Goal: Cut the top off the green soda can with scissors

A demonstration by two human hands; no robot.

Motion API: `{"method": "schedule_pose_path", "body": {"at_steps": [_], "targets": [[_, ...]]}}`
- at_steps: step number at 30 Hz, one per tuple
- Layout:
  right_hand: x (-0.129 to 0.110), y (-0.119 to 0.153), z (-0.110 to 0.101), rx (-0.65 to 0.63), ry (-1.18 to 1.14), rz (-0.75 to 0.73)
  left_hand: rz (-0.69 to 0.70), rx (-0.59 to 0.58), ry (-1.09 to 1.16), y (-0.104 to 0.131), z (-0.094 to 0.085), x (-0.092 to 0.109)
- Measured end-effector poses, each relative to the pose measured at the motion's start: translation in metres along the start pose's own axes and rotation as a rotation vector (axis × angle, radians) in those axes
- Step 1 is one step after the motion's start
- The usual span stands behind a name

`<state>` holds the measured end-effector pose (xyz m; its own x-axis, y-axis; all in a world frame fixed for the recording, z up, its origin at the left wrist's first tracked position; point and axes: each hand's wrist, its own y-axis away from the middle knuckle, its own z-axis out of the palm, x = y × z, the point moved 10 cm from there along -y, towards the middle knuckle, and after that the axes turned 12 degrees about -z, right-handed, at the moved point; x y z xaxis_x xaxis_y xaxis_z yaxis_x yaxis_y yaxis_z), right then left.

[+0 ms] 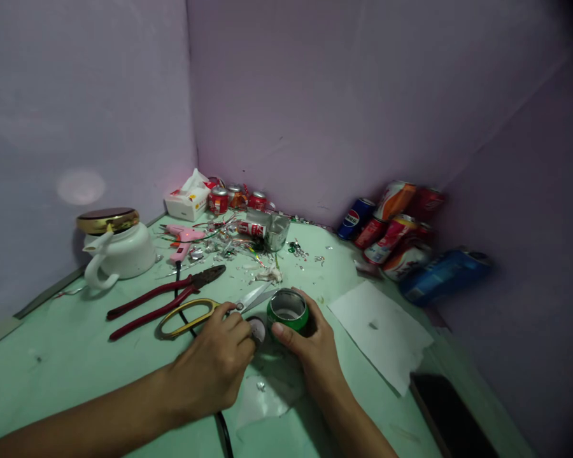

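My right hand (318,340) is wrapped round a short green can (287,312). Its top is cut open, showing the silvery inside, and it stands upright. My left hand (222,356) is closed, with a small round whitish piece with a dark rim (256,330) at its fingertips. The index finger of that hand lies at the pivot of gold-handled scissors (191,317), whose blades point toward the can. Whether the finger presses on the scissors is unclear. Red-handled pliers (165,299) lie just beyond the scissors.
Behind are a pink glue gun (184,235), metal scraps (219,245), a clear cup (277,234) and a tissue box (188,202). A white teapot (128,251) stands left. To the right are stacked cans (396,222), paper (379,331) and a dark phone-like slab (451,416).
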<state>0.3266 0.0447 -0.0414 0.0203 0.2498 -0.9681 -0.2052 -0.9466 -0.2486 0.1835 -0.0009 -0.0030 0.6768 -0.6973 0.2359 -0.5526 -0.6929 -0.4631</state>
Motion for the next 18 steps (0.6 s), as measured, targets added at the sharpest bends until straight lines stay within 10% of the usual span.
{"method": "schedule_pose_path", "body": {"at_steps": [9, 18], "targets": [[0.002, 0.000, 0.001, -0.039, 0.009, 0.005, 0.003, 0.002, 0.117, -0.003, -0.016, 0.006], [-0.004, 0.002, 0.004, -0.057, 0.156, -0.076, -0.301, 0.094, 0.251, -0.011, -0.030, -0.038]]}}
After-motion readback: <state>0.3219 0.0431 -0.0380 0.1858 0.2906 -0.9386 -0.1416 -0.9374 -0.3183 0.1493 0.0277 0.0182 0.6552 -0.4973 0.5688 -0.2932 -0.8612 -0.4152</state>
